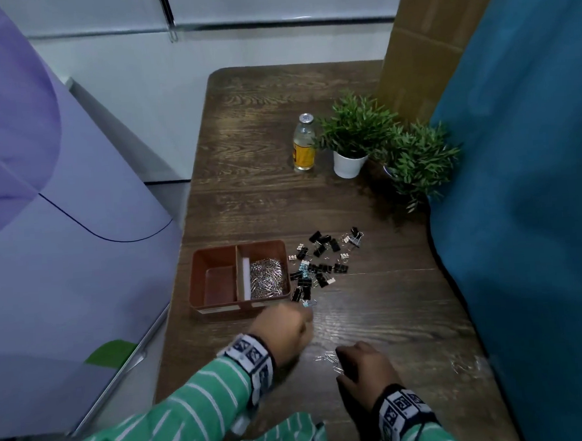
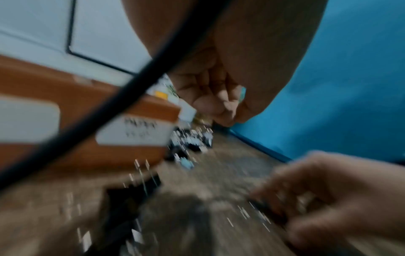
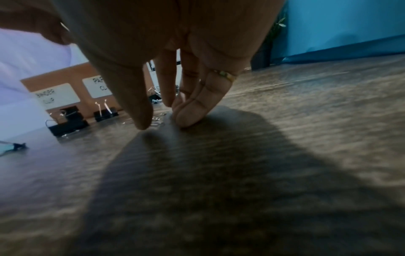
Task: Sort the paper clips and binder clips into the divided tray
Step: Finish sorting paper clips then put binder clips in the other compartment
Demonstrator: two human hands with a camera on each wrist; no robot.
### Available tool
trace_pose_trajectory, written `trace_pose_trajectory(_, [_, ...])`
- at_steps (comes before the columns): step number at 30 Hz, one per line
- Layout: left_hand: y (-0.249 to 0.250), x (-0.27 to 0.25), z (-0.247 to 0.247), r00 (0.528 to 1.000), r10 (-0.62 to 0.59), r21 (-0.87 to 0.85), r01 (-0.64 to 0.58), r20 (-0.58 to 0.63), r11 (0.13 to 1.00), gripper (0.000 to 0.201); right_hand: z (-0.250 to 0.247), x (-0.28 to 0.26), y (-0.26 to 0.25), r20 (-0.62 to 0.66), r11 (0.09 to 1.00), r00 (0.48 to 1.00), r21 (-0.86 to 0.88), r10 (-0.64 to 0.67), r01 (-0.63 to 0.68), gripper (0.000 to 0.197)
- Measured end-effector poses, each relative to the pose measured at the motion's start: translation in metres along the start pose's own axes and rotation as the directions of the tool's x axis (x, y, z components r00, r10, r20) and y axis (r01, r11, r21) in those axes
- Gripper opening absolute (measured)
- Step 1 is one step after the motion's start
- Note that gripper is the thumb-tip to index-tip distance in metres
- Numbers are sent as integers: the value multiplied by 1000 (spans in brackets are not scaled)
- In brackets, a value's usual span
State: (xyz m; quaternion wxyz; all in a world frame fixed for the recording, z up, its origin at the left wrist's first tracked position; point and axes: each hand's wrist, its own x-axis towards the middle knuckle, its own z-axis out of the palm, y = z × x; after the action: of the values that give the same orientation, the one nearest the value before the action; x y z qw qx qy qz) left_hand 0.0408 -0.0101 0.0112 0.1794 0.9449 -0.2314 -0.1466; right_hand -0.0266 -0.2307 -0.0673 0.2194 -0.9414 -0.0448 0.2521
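Observation:
A brown divided tray [image 1: 197, 277] sits at the table's left; its right compartment holds a heap of paper clips [image 1: 266, 278], its left one looks bare. Labels on the tray's front [image 3: 72, 77] read binder clip and paper clip. Black and light-blue binder clips [image 1: 319, 263] lie scattered right of the tray. My left hand [image 1: 302, 316] hovers by the tray's near right corner, fingers curled round something light blue [image 2: 242, 94], seemingly a binder clip. My right hand [image 3: 163, 123] points straight fingers down, its thumb and fingertips touching the table either side of a few loose paper clips [image 1: 328, 357].
A yellow-labelled bottle [image 1: 303, 144] and two potted plants [image 1: 349, 138] [image 1: 415, 158] stand farther back. Blue cloth [image 1: 520, 206] bounds the table's right side, with more paper clips [image 1: 465, 363] near it. A lilac panel [image 1: 62, 234] stands left.

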Motion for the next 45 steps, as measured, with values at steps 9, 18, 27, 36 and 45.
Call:
trace_pose_trajectory(9, [15,2,83,962,-113,187,66,249,980,18,-5,15,-19,-17,1000,1000,-26,-4,3,14])
trace_pose_trajectory(18, [22,0,92,965,-180,229,135,192,964,22,-6,23,-39,-20,984,984,16,177,-176,23])
trace_pose_trajectory(27, [27,-12,85,935,-216,307,126,281,943,31,-8,28,-31,-9,959,967,129,255,-252,17])
trace_pose_trajectory(36, [-23,-22,-21,928,-359,-220,331,-103,918,9,-69,68,-101,-233,944,972,326,32,47,15])
trace_pose_trajectory(45, [-89,30,-57,892,-439,-102,429,-108,897,21,-83,126,-147,-316,969,949,233,-8,86,6])
